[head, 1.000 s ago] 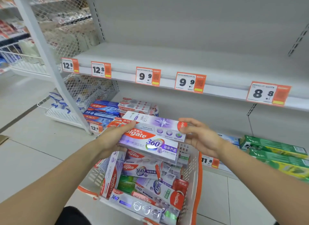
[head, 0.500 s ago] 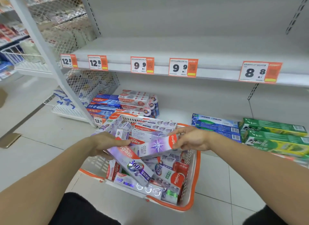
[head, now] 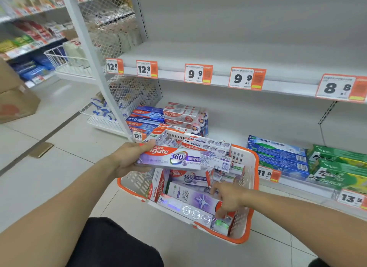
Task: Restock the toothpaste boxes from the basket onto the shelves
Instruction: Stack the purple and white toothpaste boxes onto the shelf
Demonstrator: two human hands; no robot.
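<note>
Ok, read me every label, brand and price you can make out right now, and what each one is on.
"Colgate 360": purple box held by left hand.
"Colgate": boxes on lower shelf.
"12.8", "12.8", "9.9", "9.9", "8.8": upper shelf tags.
"12.8", "11.8", "13.5": lower shelf tags.
"DARLIE": green boxes.
Chinese print and small tag text: too blurred to read.
Right hand is on a purple star box in the basket.

My left hand (head: 127, 159) grips a purple Colgate 360 box (head: 170, 159) just above the orange-rimmed basket (head: 252, 203). My right hand (head: 228, 199) reaches down into the basket, fingers curled on a purple star-printed box (head: 195, 199) lying on the pile. Beyond the basket, the bottom shelf (head: 224, 132) holds stacked toothpaste boxes.
</note>
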